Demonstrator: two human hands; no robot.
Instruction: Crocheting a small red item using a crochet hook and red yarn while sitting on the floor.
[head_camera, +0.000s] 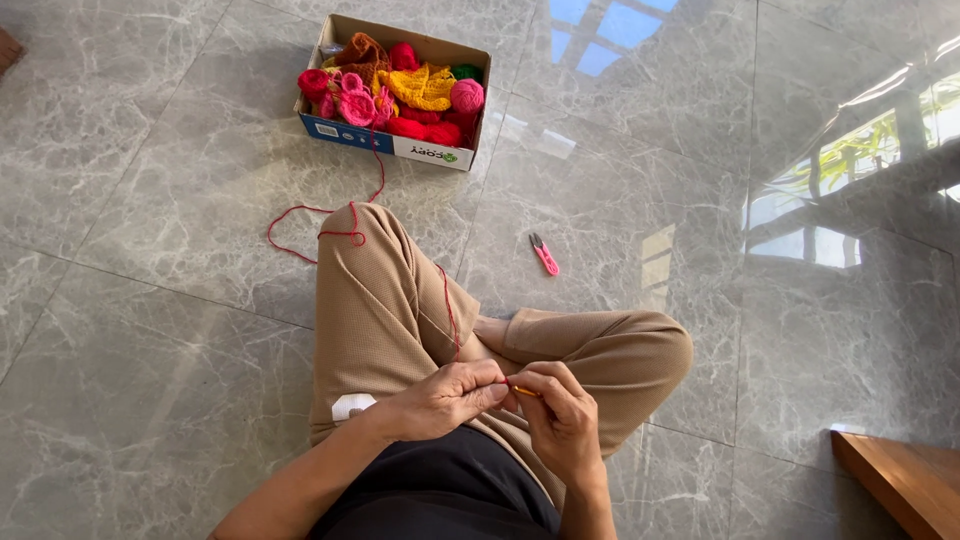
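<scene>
Box (392, 143) of yarn balls (466, 95) lies on floor (150, 330) ahead of knees. Snips (544, 254) lie right of box, nearer. Strand (330, 222) runs from box over left knee (365, 250) to hands.

Glossy polished stone floor (160, 330), mirror-bright with window glare. Matt ribbed cloth on the tan trousers (380, 300). Fuzzy red yarn (330, 222) trails from a plain cardboard box (385, 140). Pink plastic snips (545, 256); smooth varnished wooden edge (900, 480).
</scene>
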